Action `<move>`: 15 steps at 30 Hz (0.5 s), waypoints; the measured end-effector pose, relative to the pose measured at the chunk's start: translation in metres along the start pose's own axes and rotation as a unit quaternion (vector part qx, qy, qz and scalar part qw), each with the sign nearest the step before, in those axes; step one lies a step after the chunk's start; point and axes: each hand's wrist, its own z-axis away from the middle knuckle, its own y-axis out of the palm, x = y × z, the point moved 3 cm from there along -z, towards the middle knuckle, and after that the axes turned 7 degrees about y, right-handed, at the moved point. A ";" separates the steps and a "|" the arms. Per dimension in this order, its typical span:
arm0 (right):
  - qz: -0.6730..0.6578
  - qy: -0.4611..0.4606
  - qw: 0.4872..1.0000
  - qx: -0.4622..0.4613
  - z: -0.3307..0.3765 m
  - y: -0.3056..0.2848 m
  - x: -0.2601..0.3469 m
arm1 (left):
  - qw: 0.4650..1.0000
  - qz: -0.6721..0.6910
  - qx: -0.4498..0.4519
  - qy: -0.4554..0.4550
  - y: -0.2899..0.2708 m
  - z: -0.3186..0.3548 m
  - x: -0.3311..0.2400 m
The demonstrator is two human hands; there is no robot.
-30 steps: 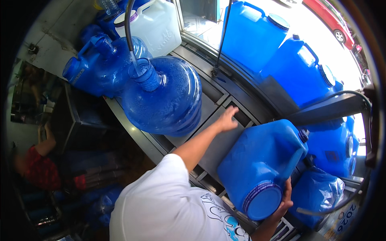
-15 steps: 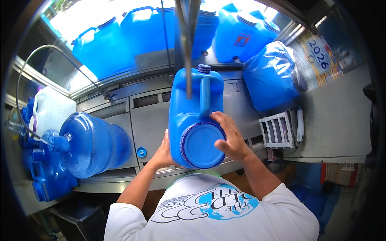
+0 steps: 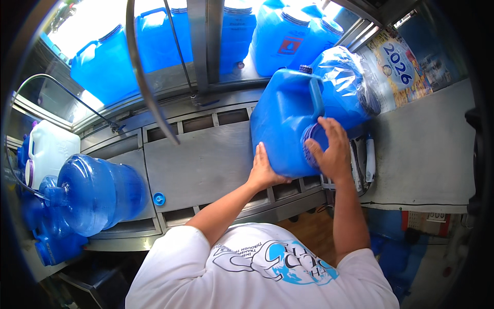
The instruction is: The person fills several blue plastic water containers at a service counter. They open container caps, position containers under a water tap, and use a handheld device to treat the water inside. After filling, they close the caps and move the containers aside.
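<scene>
The blue jug (image 3: 285, 123), centred before the person 0.5 s ago, now lies further right on the counter (image 3: 206, 159) beside the bagged jug (image 3: 350, 87), both hands (image 3: 265, 170) shifted with it.

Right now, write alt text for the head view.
Both hands, left hand and right hand, grip a blue handled water jug lying on a steel counter. A round blue bottle lies at the left.
</scene>
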 end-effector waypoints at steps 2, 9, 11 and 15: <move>0.002 -0.010 1.000 -0.004 -0.031 0.001 -0.035 | 1.000 -0.003 -0.007 -0.005 0.017 -0.036 -0.011; -0.011 -0.074 0.997 -0.024 -0.119 0.020 -0.094 | 0.999 -0.010 -0.024 -0.042 0.031 -0.124 -0.038; -0.023 -0.074 0.997 -0.026 -0.133 0.025 -0.099 | 0.997 -0.010 -0.035 -0.065 0.026 -0.133 -0.041; -0.082 -0.132 0.987 -0.029 -0.157 0.040 -0.108 | 0.992 -0.112 -0.048 -0.012 0.010 -0.147 -0.033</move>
